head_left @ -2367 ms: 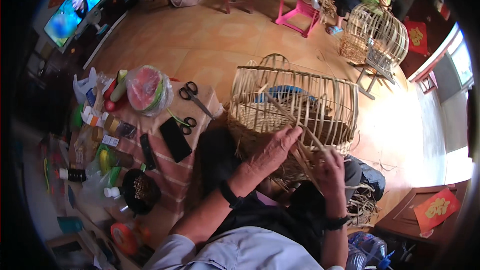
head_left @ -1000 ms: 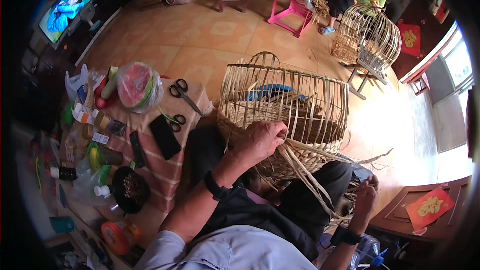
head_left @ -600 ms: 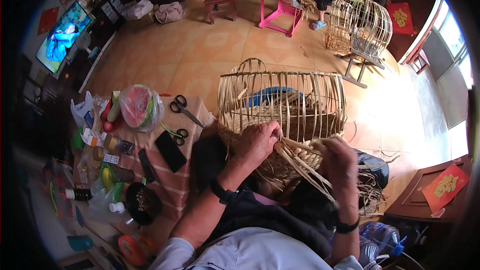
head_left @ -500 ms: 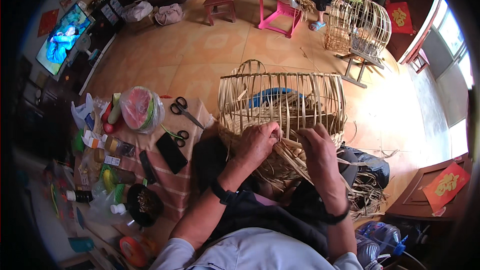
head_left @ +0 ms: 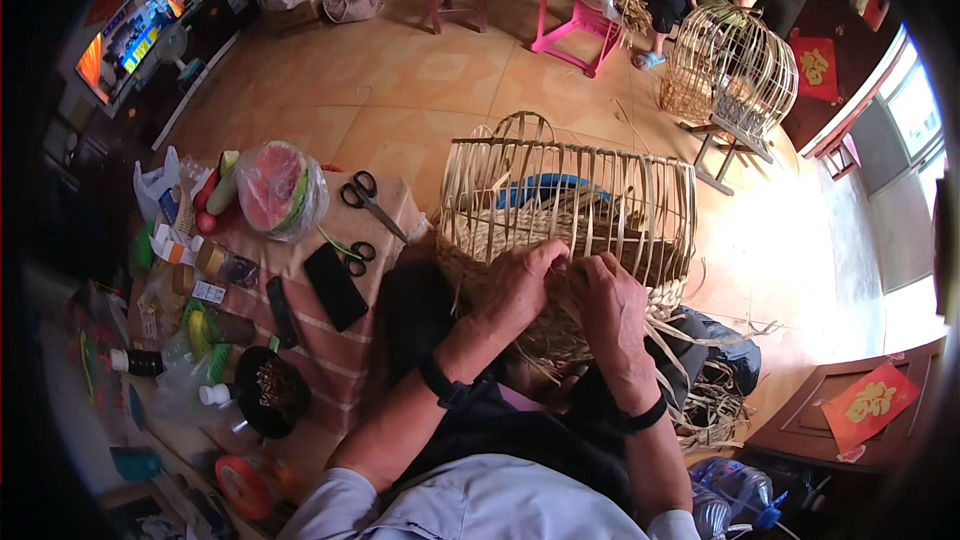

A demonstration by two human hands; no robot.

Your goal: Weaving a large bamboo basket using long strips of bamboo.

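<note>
Here the half-woven bamboo cage (head_left: pixel 570 205) lies on its side across the lap, centre. Left hand (head_left: pixel 515 285) and right hand (head_left: pixel 610 300) meet at its near rim, pinching loose strips (head_left: pixel 690 360); weaving seems underway, needing firm tension.

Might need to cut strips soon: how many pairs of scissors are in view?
2: black-handled scissors on the cloth beside the wrapped watermelon half; smaller scissors by the black phone. Others may be hidden.
</note>
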